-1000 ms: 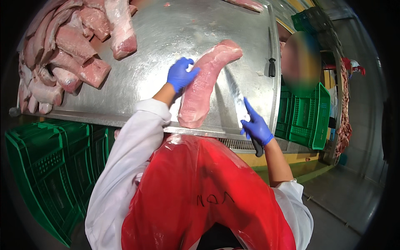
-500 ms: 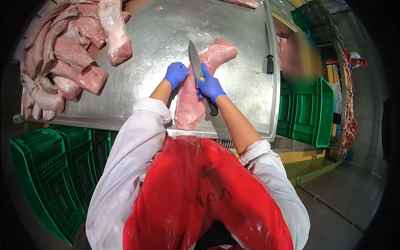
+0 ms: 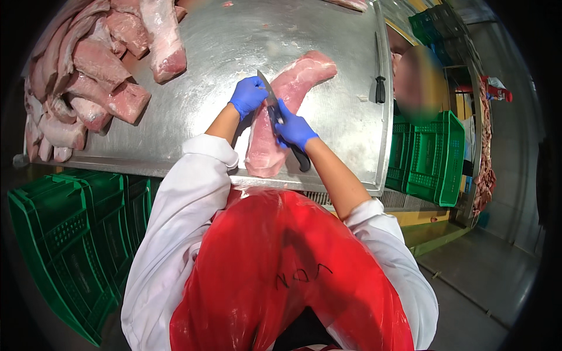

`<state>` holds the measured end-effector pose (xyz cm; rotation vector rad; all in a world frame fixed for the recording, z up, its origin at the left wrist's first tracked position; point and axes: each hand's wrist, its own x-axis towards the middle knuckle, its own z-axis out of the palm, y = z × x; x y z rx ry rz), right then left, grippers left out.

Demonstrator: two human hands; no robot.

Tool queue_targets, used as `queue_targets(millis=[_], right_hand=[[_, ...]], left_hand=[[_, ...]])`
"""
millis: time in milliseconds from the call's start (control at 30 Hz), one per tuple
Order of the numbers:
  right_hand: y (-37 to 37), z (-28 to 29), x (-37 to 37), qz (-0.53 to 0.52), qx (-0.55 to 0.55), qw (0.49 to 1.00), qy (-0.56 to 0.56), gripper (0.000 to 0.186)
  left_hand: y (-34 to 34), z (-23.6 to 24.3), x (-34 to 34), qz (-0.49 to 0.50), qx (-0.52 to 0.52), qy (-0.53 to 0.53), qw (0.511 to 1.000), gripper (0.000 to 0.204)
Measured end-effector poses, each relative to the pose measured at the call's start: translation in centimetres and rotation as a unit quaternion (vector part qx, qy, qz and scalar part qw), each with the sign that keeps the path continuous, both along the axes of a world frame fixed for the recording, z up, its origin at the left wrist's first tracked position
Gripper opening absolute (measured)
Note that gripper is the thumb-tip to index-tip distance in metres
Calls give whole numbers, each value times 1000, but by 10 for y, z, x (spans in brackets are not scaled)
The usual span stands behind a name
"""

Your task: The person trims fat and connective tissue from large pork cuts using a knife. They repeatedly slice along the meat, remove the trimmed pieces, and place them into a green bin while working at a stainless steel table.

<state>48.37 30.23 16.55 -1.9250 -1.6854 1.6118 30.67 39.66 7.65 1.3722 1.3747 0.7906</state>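
Observation:
A long, pale pink pork loin (image 3: 264,153) lies lengthwise in front of me, its far end bending to the right. My right hand (image 3: 297,130), in a blue glove, grips a knife (image 3: 267,88) with a black handle. The blade slants up and left across the loin's left side, its tip beside my left hand (image 3: 249,95). That hand, also gloved in blue, is closed at the loin's left edge with the fingers pinched together. Whatever is between its fingertips is hidden.
The loin rests on a steel table (image 3: 205,76) with a raised rim. Several meat pieces (image 3: 102,64) are heaped at the left. A second knife (image 3: 380,88) lies by the right rim. Green crates (image 3: 76,234) stand at the lower left, with another green crate (image 3: 436,158) to the right.
The knife has drawn back toward me and its blade has tilted further left, bringing the tip close to my left hand. My left hand stays at the loin's edge.

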Motion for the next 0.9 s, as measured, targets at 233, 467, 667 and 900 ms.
queue_targets(millis=[233,467,667,900], right_hand=[[-40,10,16,62,-27,998,-19,77],[-47,19,4,137,-38,987,-70,76],[-47,13,10,111,-26,993,-29,75],[-85,12,44,221,-22,974,-31,77]], left_hand=[[-17,11,-13,40,-8,-150,988,8],[-36,15,-17,67,9,-219,973,10],[-64,44,-20,56,3,-334,941,7],[-87,57,-37,112,-1,-413,904,8]])
